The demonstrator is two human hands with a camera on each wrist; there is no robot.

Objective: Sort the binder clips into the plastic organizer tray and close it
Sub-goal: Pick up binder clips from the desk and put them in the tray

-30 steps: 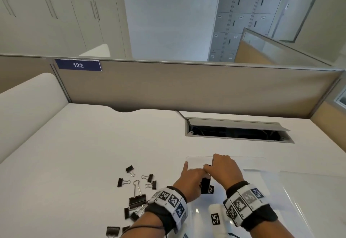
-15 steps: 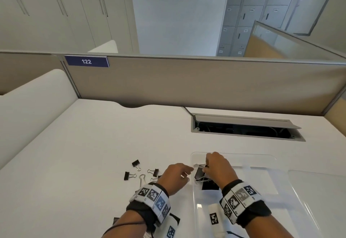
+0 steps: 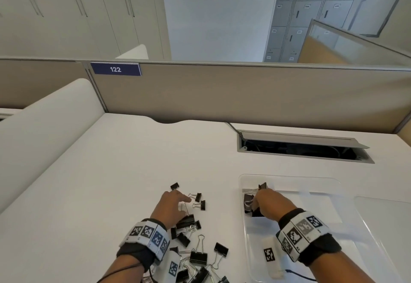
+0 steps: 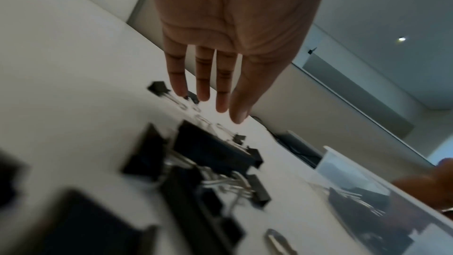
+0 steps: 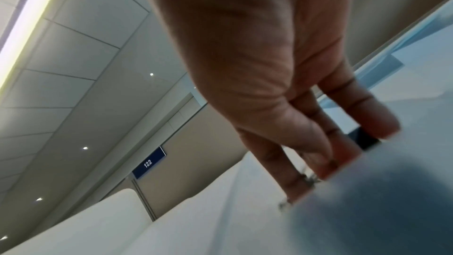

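Black metal binder clips (image 3: 191,236) lie heaped on the white desk (image 3: 111,182), at nine o'clock of the clear plastic organizer tray (image 3: 289,178). The left hand (image 3: 172,207) hovers over them, fingers straight and empty. The right hand (image 3: 270,205) presses clips down in the tray's far-left compartment; whether it grips one I cannot tell. Sorting is midway; next, the left hand must pinch a single clip.
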